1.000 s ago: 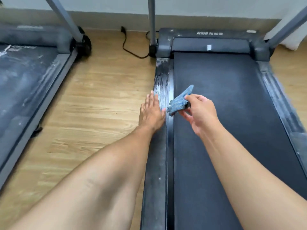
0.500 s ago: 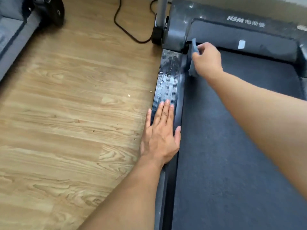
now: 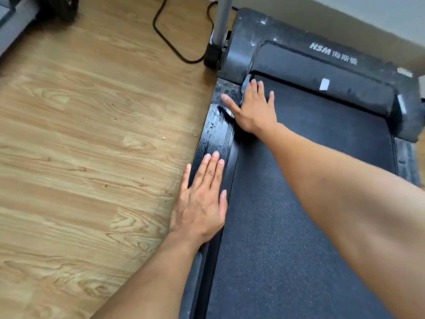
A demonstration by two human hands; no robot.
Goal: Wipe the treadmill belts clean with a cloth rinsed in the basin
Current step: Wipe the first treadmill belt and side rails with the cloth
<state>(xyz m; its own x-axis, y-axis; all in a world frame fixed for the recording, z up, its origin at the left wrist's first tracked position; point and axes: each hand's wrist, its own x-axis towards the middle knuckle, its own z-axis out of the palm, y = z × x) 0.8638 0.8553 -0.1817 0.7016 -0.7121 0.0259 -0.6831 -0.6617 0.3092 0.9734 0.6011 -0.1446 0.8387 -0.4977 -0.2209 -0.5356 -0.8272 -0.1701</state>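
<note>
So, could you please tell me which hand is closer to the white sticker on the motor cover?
Right. The right hand presses the cloth at the belt's front corner, left of the white sticker; the left hand lies flat on the side rail, farther back.

Left grip [image 3: 202, 203]: the back is showing, bare, with the thumb and four fingers all in view. Nails are reading as trimmed short and rounded; knuckle creases and faint tendon lines are standing out across the back.

Left forearm [image 3: 147, 279]: it is running bare from the wrist to the lower frame edge.

Right grip [image 3: 253, 109]: it is also showing its back, bare, with short nails on the thumb and the visible fingers.

Right forearm [image 3: 345, 203]: it is appearing bare from wrist to frame edge, and is looking broad so near the wide-angle lens.
</note>
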